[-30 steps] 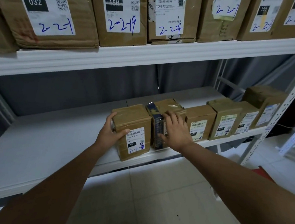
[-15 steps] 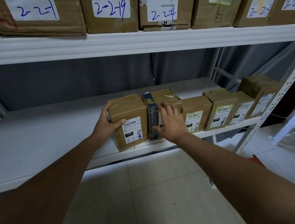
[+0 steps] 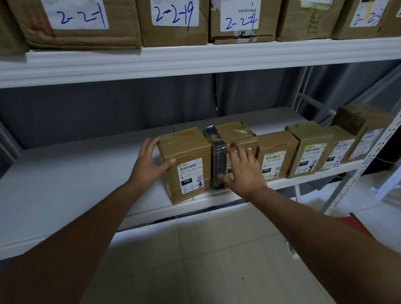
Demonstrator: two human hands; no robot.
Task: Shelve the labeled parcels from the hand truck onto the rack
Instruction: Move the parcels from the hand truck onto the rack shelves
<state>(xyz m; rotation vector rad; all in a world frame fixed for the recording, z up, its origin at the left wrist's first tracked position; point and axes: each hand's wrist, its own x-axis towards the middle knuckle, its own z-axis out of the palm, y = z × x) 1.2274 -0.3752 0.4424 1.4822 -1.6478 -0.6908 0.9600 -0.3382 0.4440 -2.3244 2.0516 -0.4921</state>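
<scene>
Parcel (image 3: pixel 188 165) on lower shelf (image 3: pixel 70 189), left end of row, label facing us. Our left hand (image 3: pixel 148 164) curled round its left edge, thumb on front; right hand (image 3: pixel 241 172) spread flat against blue box (image 3: pixel 218 163) beside it. We judge seating step; next, release and fetch another. Bare shelf left; nothing blocks.

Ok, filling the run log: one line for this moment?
left hand grips parcel 2-1-5 | right hand open, over next parcel | lower shelf
</scene>
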